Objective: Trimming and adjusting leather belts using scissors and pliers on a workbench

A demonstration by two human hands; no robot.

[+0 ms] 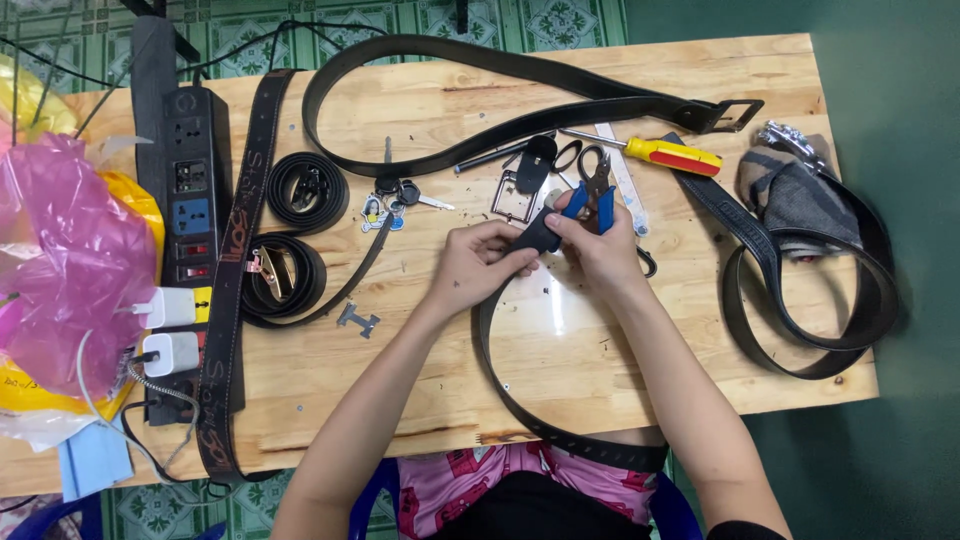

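My left hand [478,268] has thumb and fingertips pinched together on the end of a black leather belt [520,400], w/ the strap end held just above the tabletop. My right hand [600,250] meets it from the other side: fingers clamped on the same strap end and on a pair of blue-handled pliers [597,195], whose handles stick up past my knuckles (can't tell exactly how the nose sits on the leather, fingers hide it). From the pinch the belt runs down in a wide loop across the pale wooden table [420,390] and over the near edge toward my lap.

Just beyond the fingers lies a square metal buckle frame [512,197], next to it a black key w/ a small cartoon charm [385,208]. Further back, a yellow-and-red-handled screwdriver [668,155] lies beside a long black belt [430,90] curved across the far side of the table. To the right, another black belt looped in a ring [800,300] overhangs the table edge, w/ a grey cloth [790,190] by it. To the left: two coiled black belts [300,225], a small H-shaped metal piece [358,320], a long dark strap w/ lettering [230,300], a black power strip w/ white chargers [185,230], and a pink plastic bag [70,260].
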